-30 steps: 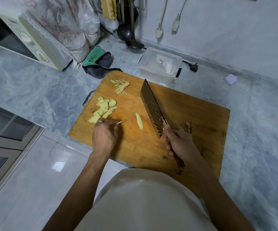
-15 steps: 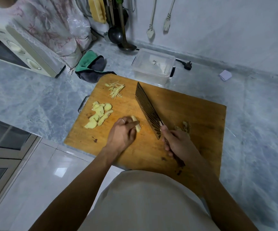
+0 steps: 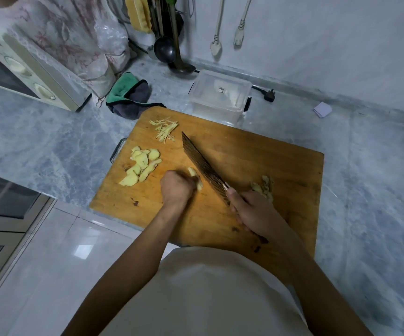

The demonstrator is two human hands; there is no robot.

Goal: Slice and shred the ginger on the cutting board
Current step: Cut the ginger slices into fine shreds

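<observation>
A wooden cutting board (image 3: 256, 156) lies on the marble counter. My left hand (image 3: 176, 187) holds down a pale ginger piece (image 3: 195, 177) near the board's middle, fingers curled over it. My right hand (image 3: 252, 212) grips the handle of a dark patterned cleaver (image 3: 202, 167), whose blade rests right beside the ginger piece. A pile of ginger slices (image 3: 141, 167) sits at the board's left. Thin ginger shreds (image 3: 165, 128) lie at the far left corner. Ginger peel scraps (image 3: 264, 186) lie just beyond my right hand.
A clear plastic lidded box (image 3: 220, 93) stands just behind the board. A green and grey cloth (image 3: 128, 95) lies to its left, and a microwave (image 3: 26, 76) stands far left. A ladle (image 3: 164, 49) hangs on the wall. The counter edge drops to floor tiles on the left.
My left hand moved from the slice pile to the single ginger piece and took hold of it. The cleaver has come closer against that piece.
</observation>
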